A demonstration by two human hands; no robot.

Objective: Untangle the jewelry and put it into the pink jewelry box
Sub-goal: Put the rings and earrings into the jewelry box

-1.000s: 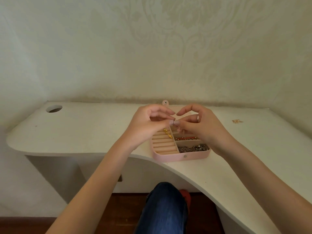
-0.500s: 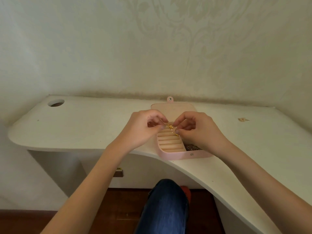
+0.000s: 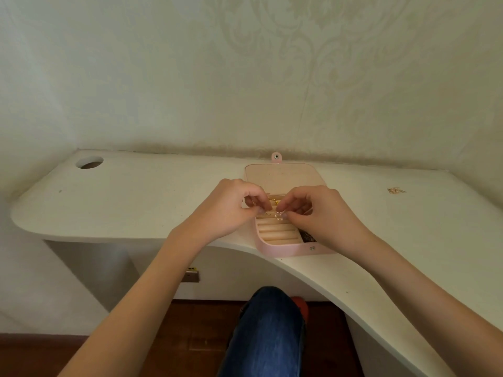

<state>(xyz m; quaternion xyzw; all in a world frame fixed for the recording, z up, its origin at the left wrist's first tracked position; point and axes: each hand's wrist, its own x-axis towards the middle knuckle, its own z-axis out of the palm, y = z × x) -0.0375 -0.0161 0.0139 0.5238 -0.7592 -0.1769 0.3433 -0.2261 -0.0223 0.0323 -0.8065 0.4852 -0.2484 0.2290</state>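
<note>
The pink jewelry box [image 3: 283, 250] lies open at the desk's front edge, its lid [image 3: 283, 175] flat behind it. Cream ring rolls fill its left half; dark jewelry shows at the right, partly hidden by my wrist. My left hand [image 3: 231, 208] and my right hand [image 3: 318, 213] meet over the box. Between their fingertips they pinch a small gold piece of jewelry [image 3: 275, 206] with a pale stone hanging from it. How it is tangled I cannot make out.
A small gold piece [image 3: 396, 190] lies apart on the white desk [image 3: 152, 202] at the far right. A round cable hole [image 3: 89, 162] sits at the back left. The wall stands close behind. My knee in blue jeans [image 3: 268, 330] is under the desk edge.
Both hands have sunk lower over the box, and the lid has come into view behind them. The fingertips stay together on the gold piece.
</note>
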